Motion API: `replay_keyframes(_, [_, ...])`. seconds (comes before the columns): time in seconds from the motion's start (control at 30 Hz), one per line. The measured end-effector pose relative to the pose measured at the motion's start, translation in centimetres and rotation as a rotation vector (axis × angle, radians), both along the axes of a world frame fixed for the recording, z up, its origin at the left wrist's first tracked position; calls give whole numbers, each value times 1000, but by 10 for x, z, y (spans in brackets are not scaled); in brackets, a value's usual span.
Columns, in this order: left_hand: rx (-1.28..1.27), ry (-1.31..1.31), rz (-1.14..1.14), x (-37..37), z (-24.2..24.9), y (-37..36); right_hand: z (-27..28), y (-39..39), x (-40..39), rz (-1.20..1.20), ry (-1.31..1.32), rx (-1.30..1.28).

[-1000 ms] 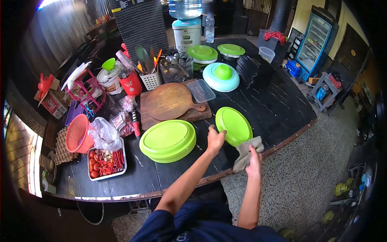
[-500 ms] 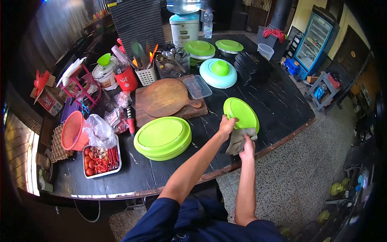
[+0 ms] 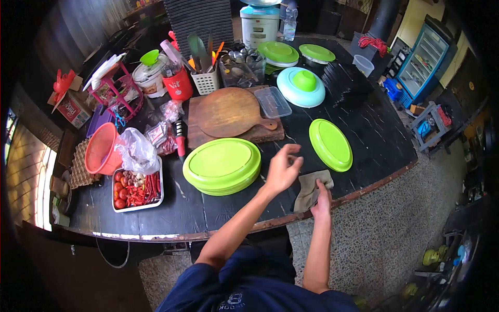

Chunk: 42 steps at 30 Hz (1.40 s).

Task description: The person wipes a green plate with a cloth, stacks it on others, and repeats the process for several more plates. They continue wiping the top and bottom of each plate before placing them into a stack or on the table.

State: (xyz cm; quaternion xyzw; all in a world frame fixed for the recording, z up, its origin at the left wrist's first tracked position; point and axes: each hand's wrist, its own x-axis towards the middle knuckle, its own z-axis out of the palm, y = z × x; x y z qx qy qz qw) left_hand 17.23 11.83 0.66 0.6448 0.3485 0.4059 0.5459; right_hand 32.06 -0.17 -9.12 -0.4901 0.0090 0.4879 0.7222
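My left hand (image 3: 283, 169) is above the black table between two groups of green plates, its fingers apart and nothing in them. To its left is a stack of lime-green oval plates (image 3: 222, 158). A single green oval plate (image 3: 331, 145) lies on the table to its right, apart from both hands. My right hand (image 3: 323, 200) grips a grey-brown cloth (image 3: 307, 190) near the table's front edge, with the thumb on top. Part of the cloth hangs down to the left of that hand.
A round wooden board (image 3: 228, 112) lies on a larger board behind the stack. At the left are a tray of tomatoes and chillies (image 3: 138, 200) and an orange basket (image 3: 102, 148). Behind the single plate stands a pale blue lid (image 3: 288, 91) with a green bowl-like top.
My left hand has let go of the single green plate and moved left toward the stack. That plate now rests on the table. My right hand with the cloth has come away from it.
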Motion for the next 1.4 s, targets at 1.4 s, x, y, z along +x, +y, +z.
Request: replay_keyframes(1.4, [-61,86,921,-262,-23,24,61,86,-151,223,-502,224])
